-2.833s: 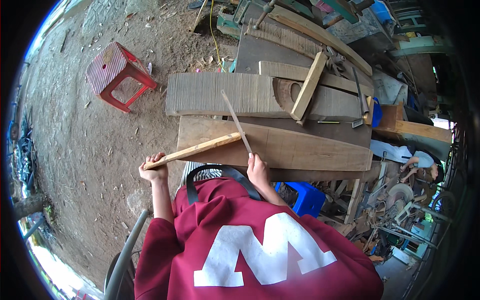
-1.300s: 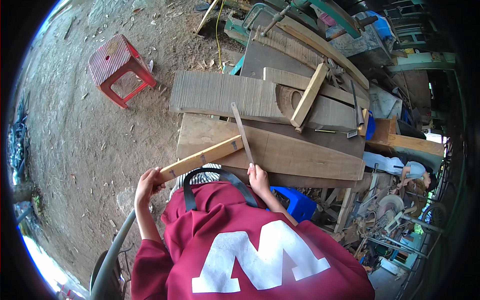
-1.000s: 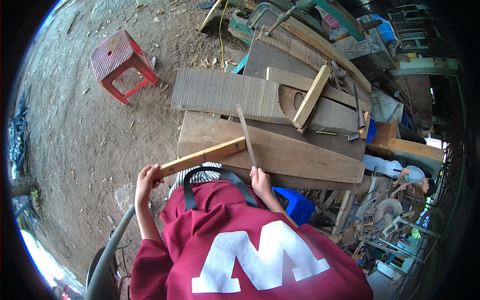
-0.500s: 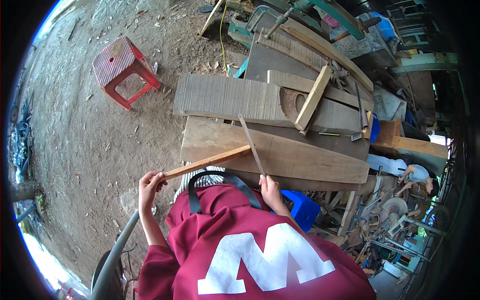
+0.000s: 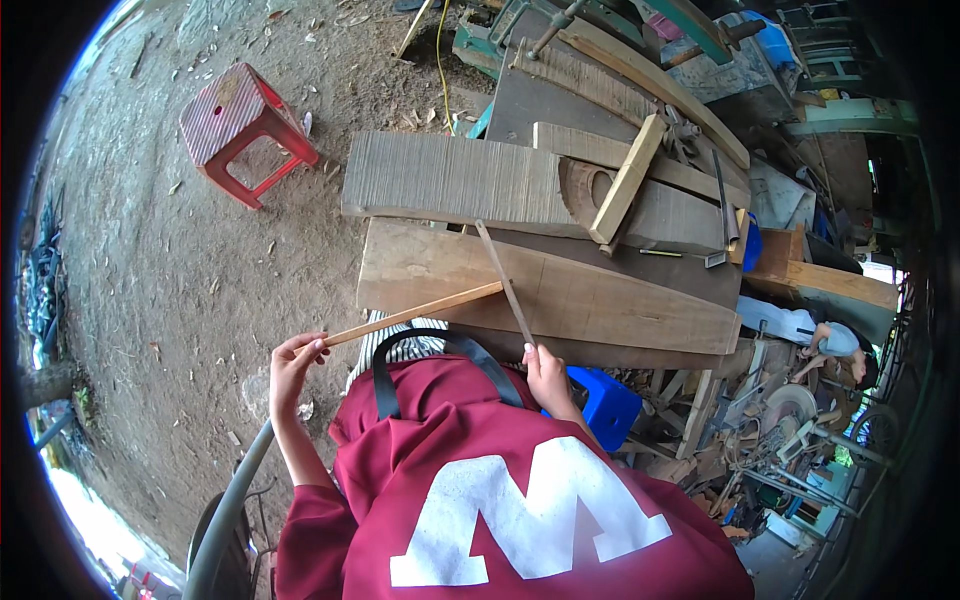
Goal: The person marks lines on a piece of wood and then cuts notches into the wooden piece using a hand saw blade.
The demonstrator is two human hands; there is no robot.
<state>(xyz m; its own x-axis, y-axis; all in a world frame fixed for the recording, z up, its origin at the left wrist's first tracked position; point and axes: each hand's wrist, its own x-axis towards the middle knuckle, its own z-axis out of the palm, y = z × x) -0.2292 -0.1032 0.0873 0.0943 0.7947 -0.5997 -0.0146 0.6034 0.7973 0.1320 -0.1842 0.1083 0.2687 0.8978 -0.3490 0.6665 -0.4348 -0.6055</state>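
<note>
A thin wooden strip [image 5: 415,315] is gripped at its near end by the left hand [image 5: 293,365], whose fingers are closed around it. The strip's long axis runs from that hand up and to the right, and its far end is laid on the wide plank [image 5: 560,290] that serves as the surface. A narrow metal blade [image 5: 505,283], probably a saw or ruler, is held by the right hand [image 5: 546,372], clenched around its lower end; the blade rises up and slightly left from the hand. The two are brought together near the far tip of the strip, where blade and strip meet or cross over the plank. The right hand lies nearer to that meeting point than the left. Beyond the plank a second, greyer board [image 5: 460,180] is seen, and a red stool [image 5: 240,125] stands apart on the dirt ground.
</note>
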